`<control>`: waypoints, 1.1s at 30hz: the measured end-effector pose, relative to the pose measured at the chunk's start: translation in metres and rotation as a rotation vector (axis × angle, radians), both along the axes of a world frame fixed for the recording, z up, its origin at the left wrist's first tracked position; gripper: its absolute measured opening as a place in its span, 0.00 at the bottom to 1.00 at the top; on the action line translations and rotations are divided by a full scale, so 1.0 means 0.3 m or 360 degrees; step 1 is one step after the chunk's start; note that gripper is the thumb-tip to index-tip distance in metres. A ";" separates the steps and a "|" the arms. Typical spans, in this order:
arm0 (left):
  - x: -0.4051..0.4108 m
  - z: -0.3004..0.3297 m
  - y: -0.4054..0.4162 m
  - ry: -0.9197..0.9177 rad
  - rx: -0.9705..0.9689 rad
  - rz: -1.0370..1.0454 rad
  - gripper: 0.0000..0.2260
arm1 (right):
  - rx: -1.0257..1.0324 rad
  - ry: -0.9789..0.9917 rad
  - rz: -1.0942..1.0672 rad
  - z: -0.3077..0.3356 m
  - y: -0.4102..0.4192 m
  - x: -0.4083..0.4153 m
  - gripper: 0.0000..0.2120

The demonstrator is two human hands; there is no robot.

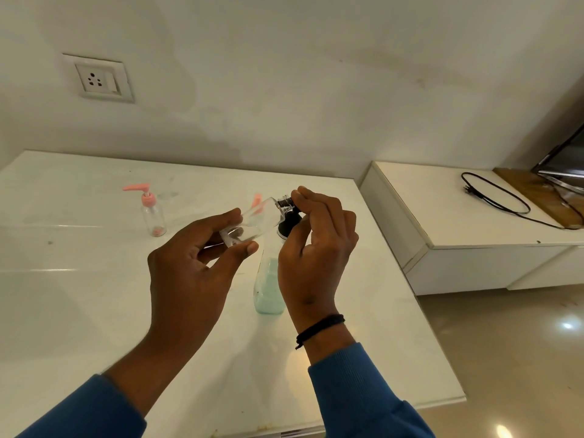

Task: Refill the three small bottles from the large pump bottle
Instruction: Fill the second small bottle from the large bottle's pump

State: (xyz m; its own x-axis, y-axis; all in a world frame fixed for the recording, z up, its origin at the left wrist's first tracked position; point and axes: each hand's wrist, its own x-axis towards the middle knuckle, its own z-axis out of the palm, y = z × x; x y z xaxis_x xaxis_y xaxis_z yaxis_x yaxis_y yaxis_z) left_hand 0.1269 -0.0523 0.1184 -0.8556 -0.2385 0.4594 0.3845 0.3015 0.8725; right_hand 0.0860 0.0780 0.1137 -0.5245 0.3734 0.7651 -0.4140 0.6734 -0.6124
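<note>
My left hand (pixel 196 267) grips a small clear bottle (pixel 252 224), tilted with its neck up to the right. My right hand (pixel 316 245) pinches the black cap (pixel 285 203) at that neck. Behind and below my hands stands the large pump bottle (pixel 268 286) with pale green liquid and a black pump top (pixel 289 226), on the white table (pixel 94 295). A second small clear bottle with a pink pump (pixel 152 213) stands at the back left. Part of another pink pump (pixel 257 202) shows behind the held bottle; its bottle is hidden.
A wall socket (pixel 98 79) sits on the wall at the upper left. To the right, a lower white cabinet (pixel 474 222) carries a black cable (pixel 505 200), a wooden board (pixel 537 194) and a dark screen (pixel 565 159). Shiny floor (pixel 521 358) lies beyond the table's right edge.
</note>
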 end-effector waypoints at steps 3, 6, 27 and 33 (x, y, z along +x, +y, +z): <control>0.002 -0.001 -0.004 -0.0024 -0.0001 0.0009 0.19 | 0.0012 0.0008 -0.0008 -0.019 -0.004 0.003 0.16; 0.007 0.001 -0.003 -0.0027 0.0003 0.0015 0.19 | 0.0008 0.0004 0.0003 -0.006 -0.010 0.001 0.15; 0.005 0.003 -0.001 -0.0002 -0.0013 0.0018 0.19 | -0.0010 0.0009 0.0014 -0.012 -0.008 -0.005 0.15; -0.005 0.007 0.004 0.0038 -0.0090 -0.0005 0.19 | 0.0006 0.0009 0.0018 -0.001 0.005 -0.003 0.15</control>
State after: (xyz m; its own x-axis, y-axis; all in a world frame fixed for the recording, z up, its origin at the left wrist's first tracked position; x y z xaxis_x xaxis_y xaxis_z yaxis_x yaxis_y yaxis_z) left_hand 0.1254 -0.0510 0.1205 -0.8451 -0.2087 0.4922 0.4058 0.3490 0.8447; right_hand 0.0850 0.0794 0.1134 -0.5243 0.3644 0.7696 -0.4252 0.6710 -0.6074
